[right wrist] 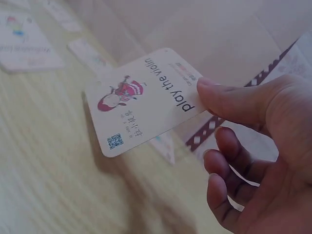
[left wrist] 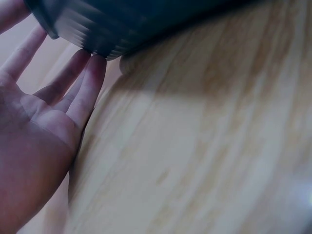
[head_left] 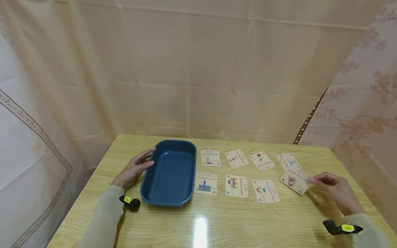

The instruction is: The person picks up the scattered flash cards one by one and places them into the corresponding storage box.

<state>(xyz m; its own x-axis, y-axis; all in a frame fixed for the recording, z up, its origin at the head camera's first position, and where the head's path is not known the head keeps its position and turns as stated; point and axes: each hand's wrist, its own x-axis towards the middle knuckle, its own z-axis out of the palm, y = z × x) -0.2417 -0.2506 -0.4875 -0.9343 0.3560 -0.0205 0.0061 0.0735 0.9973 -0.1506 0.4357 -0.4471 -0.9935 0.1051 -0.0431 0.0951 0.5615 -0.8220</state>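
My right hand (head_left: pixel 336 191) pinches a "play the violin" flashcard (right wrist: pixel 131 107) between thumb and fingers at one corner. This card is tilted and raised over the table's right side, its shadow below it; in the head view it overlaps the lower edge of another flashcard (head_left: pixel 289 161). The other right fingers hang loosely curled. At the left, my left hand (head_left: pixel 133 169) touches the side of a deep blue plastic tub (head_left: pixel 144 189), fingers fairly straight. The left wrist view shows fingertips (left wrist: pixel 95 66) against the tub's outer wall. The tub's inside is bare.
Several flashcards lie in two rows right of the tub, among them a "take a break" card (head_left: pixel 236 186) and a card with a blue box picture (head_left: pixel 205 184). The wood-grain table (head_left: pixel 155 227) meets a beige curtain (head_left: pixel 186 103) at its back edge.
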